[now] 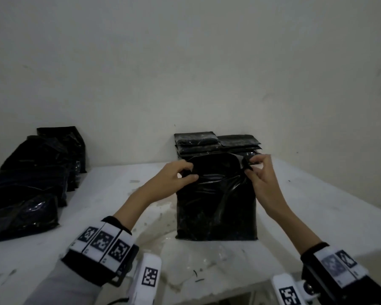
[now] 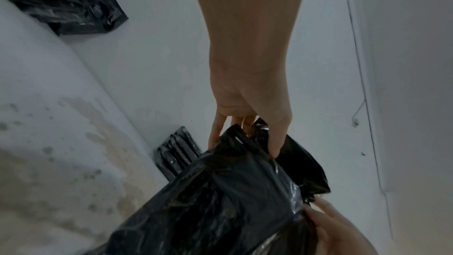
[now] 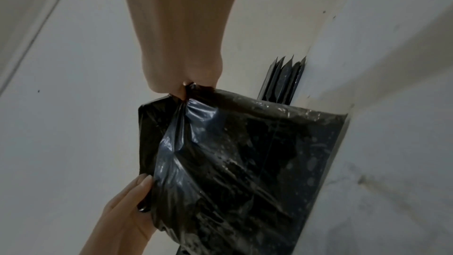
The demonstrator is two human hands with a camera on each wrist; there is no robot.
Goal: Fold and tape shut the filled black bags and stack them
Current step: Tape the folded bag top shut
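A filled black bag (image 1: 216,208) stands upright on the white table (image 1: 119,194), its top open. My left hand (image 1: 180,172) pinches the left corner of the bag's mouth, and my right hand (image 1: 257,170) pinches the right corner. The left wrist view shows the left hand's fingers (image 2: 245,133) curled over the bag (image 2: 232,201) rim. In the right wrist view the right hand (image 3: 186,84) gathers the plastic of the bag (image 3: 245,162) into a bunch. Behind the bag, a stack of flat sealed bags (image 1: 216,143) rests against the wall.
Several filled, unsealed black bags (image 1: 33,183) lie in a row at the table's left side. The wall (image 1: 185,62) runs close behind the stack. The table's near edge (image 1: 185,289) lies just below my wrists.
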